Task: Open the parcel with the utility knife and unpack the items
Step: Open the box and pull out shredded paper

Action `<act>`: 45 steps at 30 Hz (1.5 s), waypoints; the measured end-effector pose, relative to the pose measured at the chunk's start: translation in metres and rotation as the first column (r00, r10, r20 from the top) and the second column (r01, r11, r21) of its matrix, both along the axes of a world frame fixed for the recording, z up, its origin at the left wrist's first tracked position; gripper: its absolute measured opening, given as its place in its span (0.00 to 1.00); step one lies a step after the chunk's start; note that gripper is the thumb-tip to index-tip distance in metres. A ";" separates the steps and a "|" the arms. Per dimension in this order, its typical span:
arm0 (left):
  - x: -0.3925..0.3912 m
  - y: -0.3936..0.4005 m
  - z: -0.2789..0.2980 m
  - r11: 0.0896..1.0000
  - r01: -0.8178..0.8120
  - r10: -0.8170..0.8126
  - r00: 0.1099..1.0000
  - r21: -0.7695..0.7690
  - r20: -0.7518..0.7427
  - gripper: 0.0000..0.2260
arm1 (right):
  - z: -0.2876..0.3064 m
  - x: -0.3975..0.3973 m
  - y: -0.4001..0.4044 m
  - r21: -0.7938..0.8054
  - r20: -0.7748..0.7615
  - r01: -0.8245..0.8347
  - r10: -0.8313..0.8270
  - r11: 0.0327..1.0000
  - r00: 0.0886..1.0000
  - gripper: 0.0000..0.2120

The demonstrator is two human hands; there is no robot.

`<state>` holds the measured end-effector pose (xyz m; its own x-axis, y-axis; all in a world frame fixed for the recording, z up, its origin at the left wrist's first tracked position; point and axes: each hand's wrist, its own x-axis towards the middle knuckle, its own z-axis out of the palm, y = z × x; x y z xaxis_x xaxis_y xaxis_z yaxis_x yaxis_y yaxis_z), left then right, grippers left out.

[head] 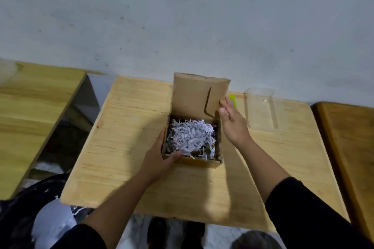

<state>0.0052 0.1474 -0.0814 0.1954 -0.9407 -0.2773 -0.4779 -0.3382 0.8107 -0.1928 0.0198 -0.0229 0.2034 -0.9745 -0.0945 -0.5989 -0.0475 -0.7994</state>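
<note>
Now left hand [159, 159] gripping open parcel [199, 162], right hand [232, 123] at lid [194, 95]

A plain workroom: bare wooden tables [125, 127] pushed against a scuffed grey wall [182, 16]

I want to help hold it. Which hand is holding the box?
The left hand grips the box at its near corner; the right hand is open by the lid.
</note>
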 end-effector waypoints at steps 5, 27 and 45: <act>-0.002 -0.003 0.012 0.992 0.046 -0.030 0.991 -0.114 0.132 0.40 | -0.017 -0.002 -0.004 0.200 -0.441 -0.212 0.281 0.957 0.853 0.29; -0.028 -0.076 -0.009 0.864 0.422 -0.500 0.785 0.275 0.367 0.51 | -0.048 0.019 0.016 0.106 -0.578 -0.623 0.558 0.775 0.596 0.49; -0.024 -0.074 -0.011 0.901 0.424 -0.433 0.862 0.096 0.264 0.36 | -0.052 0.020 0.008 0.139 -0.546 -0.591 0.559 0.795 0.624 0.43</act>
<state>-0.0186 0.0731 -0.0928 -0.1525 -0.9400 -0.3052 -0.7818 -0.0742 0.6191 -0.1725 0.0277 -0.0748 0.6545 -0.6830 -0.3241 -0.7544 -0.5613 -0.3404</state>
